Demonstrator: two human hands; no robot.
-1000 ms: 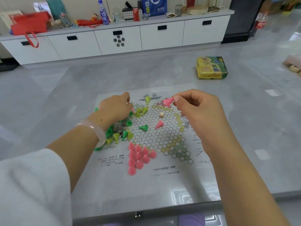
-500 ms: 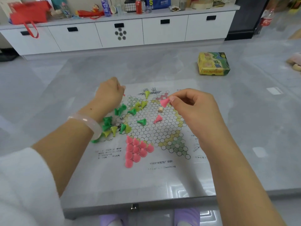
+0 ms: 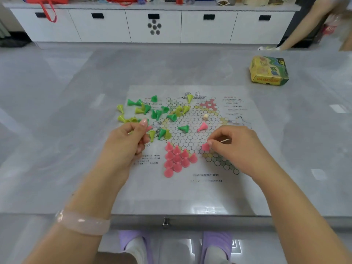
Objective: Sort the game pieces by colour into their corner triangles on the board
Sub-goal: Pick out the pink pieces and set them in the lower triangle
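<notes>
**Pink piece carried down toward the pink cluster**

Grey tabletop (image 3: 57,130) fills the frame, with the printed game board (image 3: 190,187) at centre and a yellow-green box (image 3: 269,71) at upper right. The right hand (image 3: 234,147), which half a second ago held a pink piece (image 3: 205,147) high at the board's upper centre, has dropped to lower centre-right; thumb and forefinger pinch the piece, now just right of the pink cluster (image 3: 177,159). The left hand (image 3: 127,141) has drawn back from the green and yellow pieces (image 3: 158,113) at upper left, fingers curled, seemingly round another pink piece at its fingertips. One loose pink piece (image 3: 202,127) lies mid-board. Judged from this, pink sorting is nearly finished; green and yellow remain mixed.
</notes>
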